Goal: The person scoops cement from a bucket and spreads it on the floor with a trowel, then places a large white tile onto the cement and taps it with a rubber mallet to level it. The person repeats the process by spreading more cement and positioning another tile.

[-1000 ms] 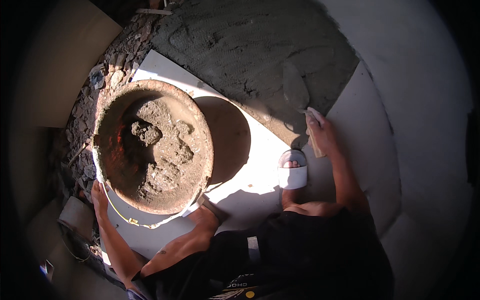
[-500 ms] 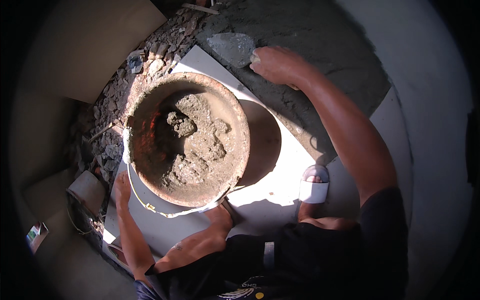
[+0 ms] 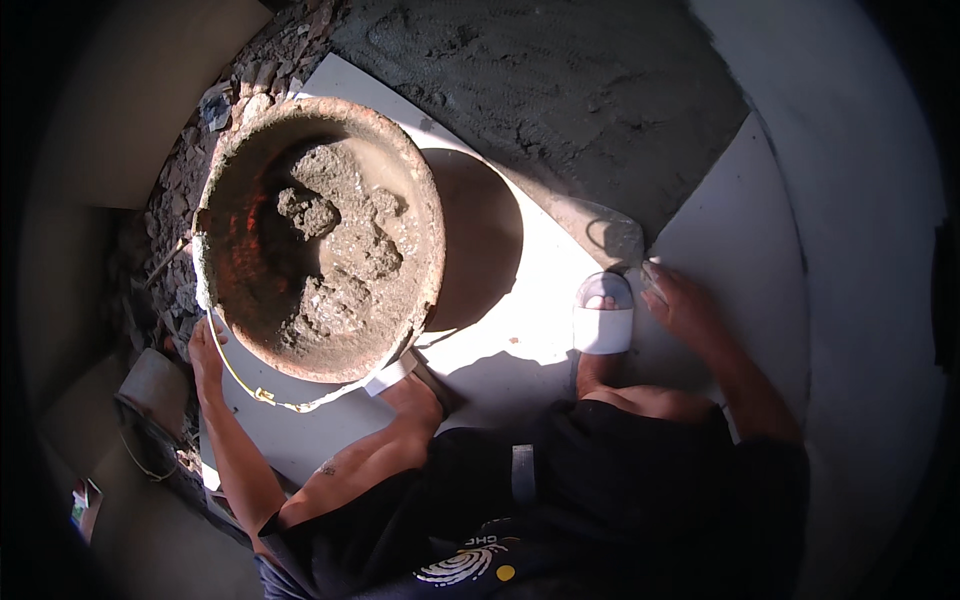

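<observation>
A large, mortar-crusted bucket (image 3: pixel 428 200) stands on the pale tiles, holding clumps of wet grey mortar (image 3: pixel 345 235). Its pale wire handle (image 3: pixel 262 394) hangs along the near side. My left hand (image 3: pixel 206 352) is against the bucket's left side near the handle; its fingers are partly hidden, so their grip is unclear. My right hand (image 3: pixel 688 308) is low beside my right sandal, at the near corner of the spread mortar (image 3: pixel 560 90). Its fingers are curled round the trowel's pale grip (image 3: pixel 653 284); the blade is hard to make out in the shade.
Broken rubble (image 3: pixel 165 225) lines the left side, with a smaller pail (image 3: pixel 155 385) beside it. My right foot in a white-strapped sandal (image 3: pixel 603 328) stands close to the mortar's near corner. A pale curved surface (image 3: pixel 830 170) borders the right.
My right hand has come back toward me from the far part of the mortar, drawing the trowel to the near corner. The view has shifted; the left hand stays by the bucket.
</observation>
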